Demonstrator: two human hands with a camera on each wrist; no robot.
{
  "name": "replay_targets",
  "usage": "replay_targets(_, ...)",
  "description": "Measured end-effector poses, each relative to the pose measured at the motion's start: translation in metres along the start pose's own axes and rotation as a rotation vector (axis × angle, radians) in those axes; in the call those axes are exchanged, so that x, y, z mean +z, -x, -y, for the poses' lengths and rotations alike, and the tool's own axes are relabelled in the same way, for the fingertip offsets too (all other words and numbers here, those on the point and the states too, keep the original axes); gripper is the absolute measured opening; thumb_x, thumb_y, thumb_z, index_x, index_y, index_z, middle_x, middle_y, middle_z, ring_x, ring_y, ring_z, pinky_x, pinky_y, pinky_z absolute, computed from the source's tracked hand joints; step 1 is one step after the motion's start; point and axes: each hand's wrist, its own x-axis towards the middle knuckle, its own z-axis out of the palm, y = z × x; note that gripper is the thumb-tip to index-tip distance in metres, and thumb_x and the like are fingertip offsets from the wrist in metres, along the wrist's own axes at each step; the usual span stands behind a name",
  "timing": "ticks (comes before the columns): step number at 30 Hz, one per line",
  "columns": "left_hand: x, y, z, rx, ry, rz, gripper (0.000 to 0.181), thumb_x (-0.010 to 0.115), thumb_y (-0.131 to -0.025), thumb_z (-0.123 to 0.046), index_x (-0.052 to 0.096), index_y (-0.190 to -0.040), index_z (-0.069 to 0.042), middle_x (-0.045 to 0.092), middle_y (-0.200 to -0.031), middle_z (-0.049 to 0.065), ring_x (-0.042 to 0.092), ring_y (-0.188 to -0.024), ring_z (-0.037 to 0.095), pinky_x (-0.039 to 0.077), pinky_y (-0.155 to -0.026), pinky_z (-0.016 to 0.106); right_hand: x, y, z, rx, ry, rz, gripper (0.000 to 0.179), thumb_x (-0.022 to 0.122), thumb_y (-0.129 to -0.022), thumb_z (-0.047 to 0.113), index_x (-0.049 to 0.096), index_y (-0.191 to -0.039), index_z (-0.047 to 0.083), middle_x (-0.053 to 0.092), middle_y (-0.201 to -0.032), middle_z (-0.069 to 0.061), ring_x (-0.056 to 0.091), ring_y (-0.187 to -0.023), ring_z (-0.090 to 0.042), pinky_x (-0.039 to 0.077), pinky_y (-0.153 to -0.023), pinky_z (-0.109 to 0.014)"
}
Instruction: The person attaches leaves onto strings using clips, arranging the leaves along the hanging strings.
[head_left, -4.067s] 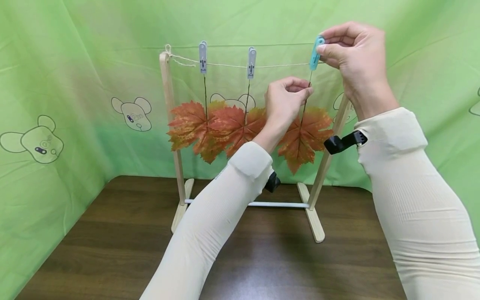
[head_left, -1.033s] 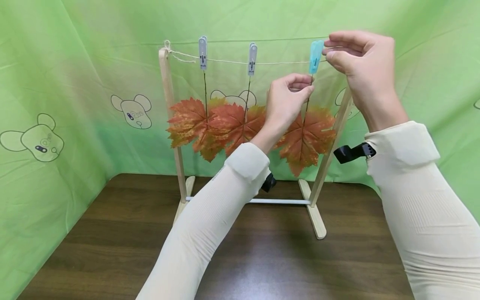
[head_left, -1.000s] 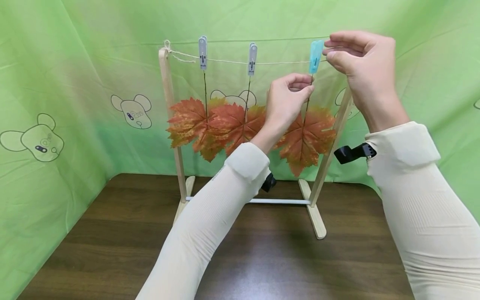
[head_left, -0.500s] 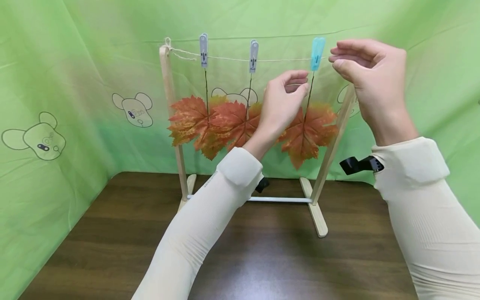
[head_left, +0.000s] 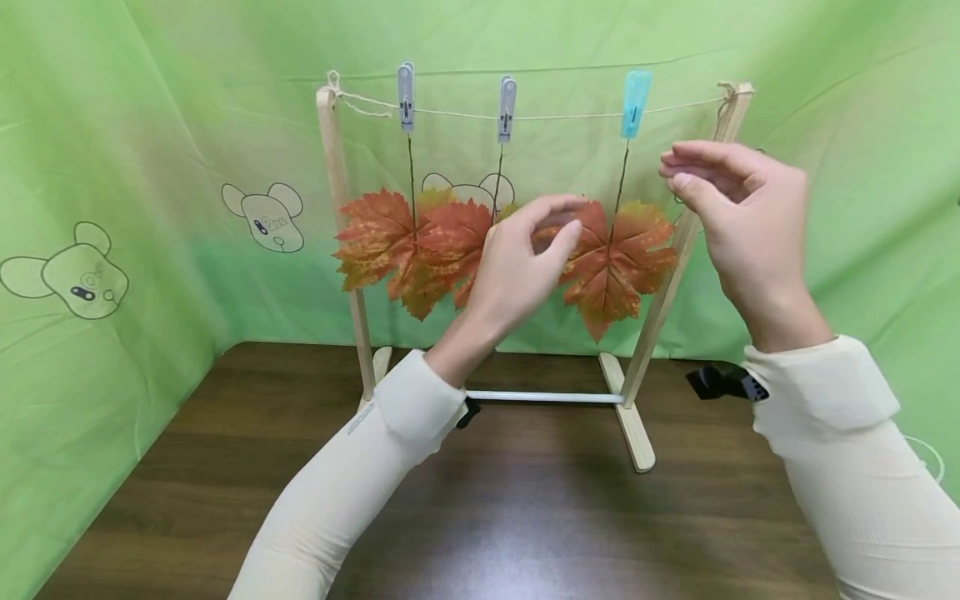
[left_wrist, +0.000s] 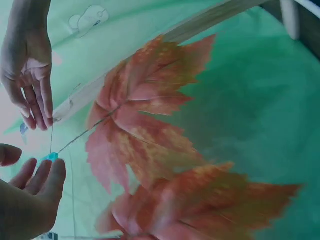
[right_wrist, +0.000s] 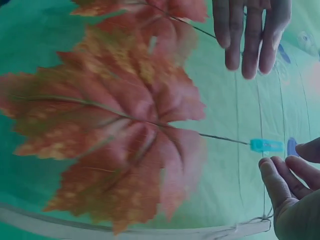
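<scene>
Three orange-red artificial maple leaves hang by their stems from a string (head_left: pixel 555 117). A blue clothespin (head_left: pixel 636 104) clips the stem of the right leaf (head_left: pixel 611 271); grey clothespins (head_left: pixel 406 96) hold the left leaf (head_left: pixel 378 242) and the middle leaf (head_left: pixel 457 242). My left hand (head_left: pixel 521 262) is in front of the middle leaf, fingers loosely bent around nothing, and covers part of it. To the right of the blue clothespin and lower, my right hand (head_left: pixel 750 217) holds nothing, its fingers apart from the clip. The right wrist view shows the blue clothespin (right_wrist: pixel 266 145) gripping the stem end.
The string is tied between two wooden posts (head_left: pixel 663 292) of a stand with flat feet (head_left: pixel 628 425) and a white crossbar (head_left: pixel 543 397). It stands on a dark wooden table (head_left: pixel 517 500). Behind hangs a green cloth (head_left: pixel 180 125) printed with cartoon animal heads.
My right hand has let go of the blue clothespin and moved right and down. My left hand has released the right leaf's stem and moved left and down. The leaf hangs from the clip.
</scene>
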Motion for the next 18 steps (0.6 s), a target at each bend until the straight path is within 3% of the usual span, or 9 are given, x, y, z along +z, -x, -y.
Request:
replay_targets(3, -0.008, 0.022, 0.012, 0.023, -0.033, 0.028, 0.030, 0.061, -0.106, -0.015, 0.069, -0.135, -0.011, 0.073, -0.128, 0.009, 0.070, -0.111, 0.013, 0.057, -0.095, 0.027, 0.000, 0.016, -0.006, -0.018, 0.187, 0.016, 0.024, 0.071, -0.095, -0.003, 0.076, -0.119, -0.002, 0.081, -0.107, 0.005, 0.074, -0.101, -0.009, 0.055, -0.092, -0.014)
replay_targets(7, -0.021, 0.054, 0.031, 0.008, -0.066, 0.052, 0.031, 0.061, -0.106, -0.015, 0.068, -0.136, -0.010, 0.072, -0.131, 0.009, 0.069, -0.116, 0.018, 0.057, -0.100, 0.032, 0.000, 0.039, -0.015, -0.028, 0.407, 0.055, 0.026, 0.067, -0.100, 0.005, 0.075, -0.125, 0.003, 0.078, -0.116, 0.011, 0.070, -0.109, -0.002, 0.053, -0.095, -0.011)
replay_targets(14, -0.047, 0.093, 0.055, -0.093, -0.184, 0.066, 0.034, 0.063, -0.106, -0.020, 0.067, -0.140, -0.016, 0.067, -0.140, -0.004, 0.063, -0.127, 0.016, 0.054, -0.107, 0.041, -0.002, 0.068, -0.033, -0.069, 0.472, 0.131, 0.029, 0.065, -0.100, 0.002, 0.073, -0.127, 0.000, 0.075, -0.124, -0.006, 0.067, -0.109, 0.003, 0.053, -0.091, -0.007)
replay_targets(18, -0.060, 0.109, 0.065, -0.153, -0.258, 0.087, 0.038, 0.063, -0.106, -0.025, 0.064, -0.143, -0.018, 0.063, -0.146, -0.005, 0.058, -0.138, 0.017, 0.049, -0.114, 0.046, -0.003, 0.080, -0.044, -0.095, 0.509, 0.186, 0.032, 0.066, -0.098, -0.002, 0.071, -0.129, -0.002, 0.072, -0.128, -0.018, 0.062, -0.109, 0.009, 0.049, -0.092, -0.004)
